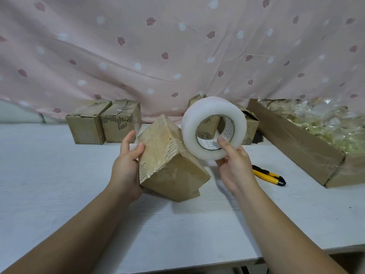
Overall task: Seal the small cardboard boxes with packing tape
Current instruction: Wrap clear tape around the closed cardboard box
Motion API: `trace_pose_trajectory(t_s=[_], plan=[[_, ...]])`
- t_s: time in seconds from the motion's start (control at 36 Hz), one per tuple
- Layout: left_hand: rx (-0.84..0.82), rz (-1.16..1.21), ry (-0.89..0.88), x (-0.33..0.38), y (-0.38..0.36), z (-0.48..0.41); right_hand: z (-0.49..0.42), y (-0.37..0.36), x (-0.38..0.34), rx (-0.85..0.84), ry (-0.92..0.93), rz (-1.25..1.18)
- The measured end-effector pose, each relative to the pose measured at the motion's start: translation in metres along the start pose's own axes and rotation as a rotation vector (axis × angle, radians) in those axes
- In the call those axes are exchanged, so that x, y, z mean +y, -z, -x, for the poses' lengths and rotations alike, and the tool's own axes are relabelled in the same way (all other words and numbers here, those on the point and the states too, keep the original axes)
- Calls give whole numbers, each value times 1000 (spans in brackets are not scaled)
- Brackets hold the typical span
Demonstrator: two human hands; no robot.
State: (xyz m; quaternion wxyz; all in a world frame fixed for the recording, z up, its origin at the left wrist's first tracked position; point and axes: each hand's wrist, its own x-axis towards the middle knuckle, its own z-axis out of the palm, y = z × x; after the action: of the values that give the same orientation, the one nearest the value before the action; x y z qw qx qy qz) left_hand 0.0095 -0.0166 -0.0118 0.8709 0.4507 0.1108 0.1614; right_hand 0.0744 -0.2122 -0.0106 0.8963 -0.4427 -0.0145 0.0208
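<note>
My left hand (126,165) grips a small cardboard box (169,165) by its left side and holds it tilted above the white table (59,184). Shiny tape covers part of the box's top. My right hand (235,167) holds a big roll of clear packing tape (213,127) upright, with the thumb hooked through its core and the fingers under its rim. The roll sits right beside the box's upper right corner. Two small boxes (102,121) stand at the back left, and more small boxes (248,129) stand partly hidden behind the roll.
A yellow and black utility knife (270,175) lies on the table just right of my right hand. A long open carton (296,143) full of crinkly clear packets fills the right side. A pink patterned cloth (177,46) hangs behind the table.
</note>
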Motion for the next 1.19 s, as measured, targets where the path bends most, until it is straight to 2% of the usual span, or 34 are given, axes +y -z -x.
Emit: trace_pose_trajectory(t_s=[0.11,0.19,0.28,0.36,0.47,0.56,0.64,0.67,0.75,0.83,0.89,1.06,1.19], plan=[[56,117,86,1,4,0,3,-4,2,-100,-2,11],[86,139,119,2,5,0,7,-5,2,-166,-100,20],[55,160,134,1,5,0,8,-5,-1,-205,-154,-103],[-94,91,238,-1,1,1,8,-6,-3,-234,-100,-121],[-131,-45,258,-7,-4,0,10,-6,-6,-204,66,-5],[-30,-218,134,-13,-3,-5,10,-4,-6,-132,186,244],[15,-699,-205,-16,3,-7,11,-3,-4,-116,351,471],[15,-775,-307,-14,3,-4,12,-3,-4,-133,391,510],[-76,-738,-468,-3,2,3,16,-8,-1,-233,412,531],[-341,-718,-431,5,-1,8,17,-11,2,-320,418,526],[-439,-725,-361,4,-1,6,12,-11,5,-301,406,539],[-405,-773,-302,2,3,1,4,-14,16,-313,304,623],[-369,-883,-317,3,-3,6,-1,-13,2,-328,264,479]])
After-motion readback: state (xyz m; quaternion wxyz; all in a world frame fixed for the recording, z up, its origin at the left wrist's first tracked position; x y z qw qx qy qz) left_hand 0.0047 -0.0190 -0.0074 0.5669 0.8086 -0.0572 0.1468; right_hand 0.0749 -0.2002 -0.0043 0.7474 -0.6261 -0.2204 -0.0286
